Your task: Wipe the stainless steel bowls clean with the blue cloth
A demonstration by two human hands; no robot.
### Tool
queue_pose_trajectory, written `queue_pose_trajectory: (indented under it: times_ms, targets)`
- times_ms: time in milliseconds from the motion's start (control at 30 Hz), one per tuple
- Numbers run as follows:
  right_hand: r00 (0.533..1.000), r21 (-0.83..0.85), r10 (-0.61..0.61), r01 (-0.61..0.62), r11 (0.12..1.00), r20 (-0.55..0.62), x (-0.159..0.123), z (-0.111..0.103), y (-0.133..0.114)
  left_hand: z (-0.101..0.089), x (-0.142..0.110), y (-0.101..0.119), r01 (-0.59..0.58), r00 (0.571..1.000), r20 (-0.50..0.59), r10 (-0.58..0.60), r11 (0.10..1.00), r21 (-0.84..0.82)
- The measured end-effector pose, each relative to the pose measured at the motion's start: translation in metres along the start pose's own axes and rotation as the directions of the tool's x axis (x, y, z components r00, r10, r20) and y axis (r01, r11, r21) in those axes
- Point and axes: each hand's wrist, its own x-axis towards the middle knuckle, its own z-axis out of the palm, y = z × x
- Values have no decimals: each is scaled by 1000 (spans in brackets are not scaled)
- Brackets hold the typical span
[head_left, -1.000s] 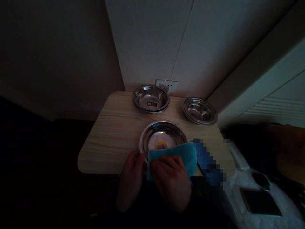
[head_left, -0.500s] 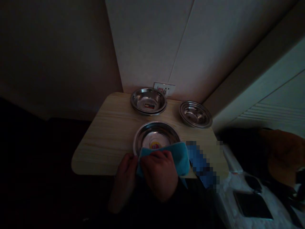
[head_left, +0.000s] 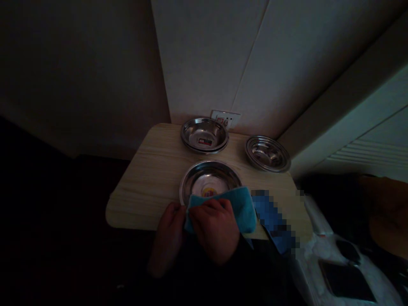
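A shiny metal basin (head_left: 204,176) with a yellow and red sticker inside rests near the front edge of the small wooden table. My left hand (head_left: 168,231) is closed on its near left rim, thumb and fingers pinching the edge. A teal cloth (head_left: 244,208) drapes over the near right part of the basin, hiding that stretch of rim. My right hand (head_left: 215,229) is closed on the cloth and presses it against the near rim, close beside my left fingers. The right fingertips are partly hidden in the cloth.
Nested metal basins (head_left: 205,134) stand at the back of the table (head_left: 140,182), before a wall socket (head_left: 226,118). Another stack of metal bowls (head_left: 267,154) sits at the back right. A blurred-out blue object (head_left: 270,219) lies at right. Beyond is a white surface with a dark tablet-like item (head_left: 346,278).
Both hands have shifted slightly left with the basin and cloth relative to the table. My hands keep the same grip, and the camera view has swayed a little.
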Motion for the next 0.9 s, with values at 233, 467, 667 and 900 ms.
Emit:
queue_pose_trajectory:
  times_ms: [233, 467, 667, 900]
  targets:
    - [978, -61, -166, 159, 985, -128, -37, -13, 35, -2, 6, -13, 18, 1000, -17, -18, 999, -48]
    - [907, 23, -164, 188, 982, -389, -50, -22, 74, -8, 8, -5, 60, 998, -11, -60, 998, -31]
    - [860, 219, 94, 21, 975, -502, -60, -19, 77, -1, -10, -4, 56, 998, 8, -56, 997, 46]
    - [826, 201, 155, -51, 978, -542, -68, -27, 75, 1, -9, -7, 66, 998, 12, -66, 998, -2]
